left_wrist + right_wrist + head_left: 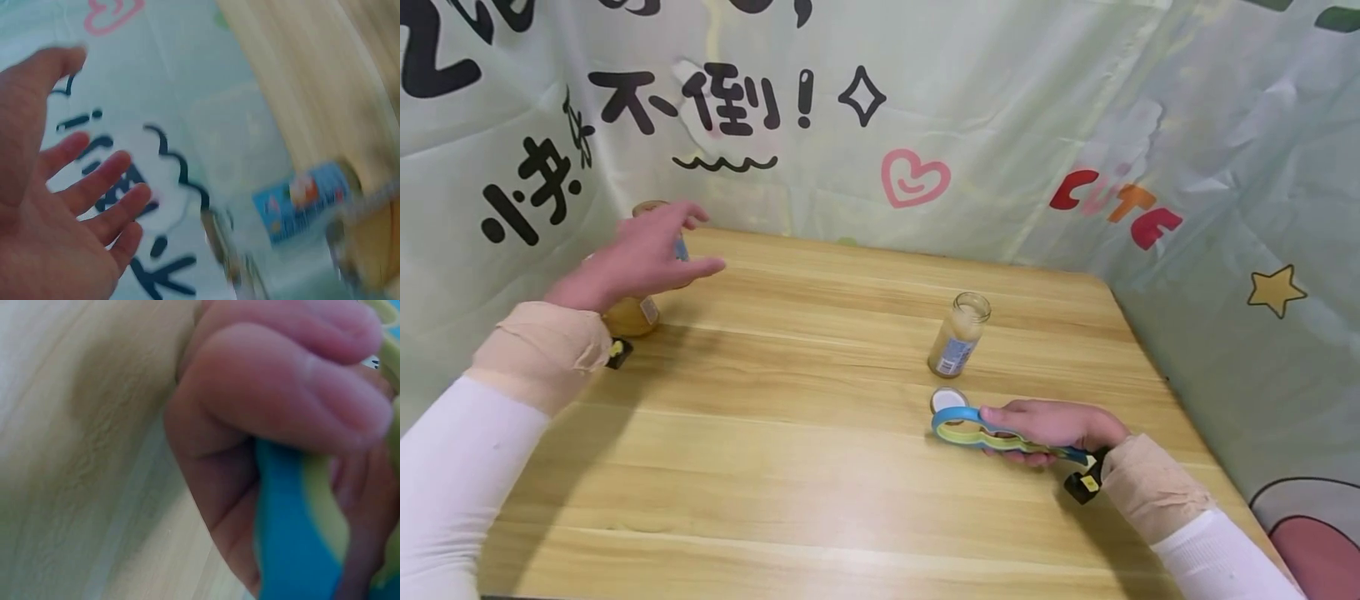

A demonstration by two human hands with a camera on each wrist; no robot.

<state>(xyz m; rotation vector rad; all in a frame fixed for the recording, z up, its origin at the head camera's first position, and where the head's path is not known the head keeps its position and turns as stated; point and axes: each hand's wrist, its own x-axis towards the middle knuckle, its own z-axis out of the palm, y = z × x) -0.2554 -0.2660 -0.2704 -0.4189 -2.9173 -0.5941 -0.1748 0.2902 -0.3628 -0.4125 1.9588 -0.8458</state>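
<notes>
My right hand (1052, 423) grips a blue and yellow-green jar opener (951, 413) with several rounded openings, just above the table. In the right wrist view its fingers curl round the blue handle (284, 519). Past the opener's tip lies a jar lid (949, 398), white side up. Behind that lid stands a lidless glass jar (956, 343) with pale contents and a blue label. My left hand (638, 255), fingers spread and holding nothing, hovers by jars at the far left. One has yellowish contents (629, 318); another, blue-labelled jar (306, 195) is partly hidden behind the hand in the head view.
The wooden table (790, 392) is bounded at the back and sides by a pale printed curtain (1000, 108). Further jar parts are blurred at the lower right of the left wrist view. Small black wrist cameras sit under both wrists.
</notes>
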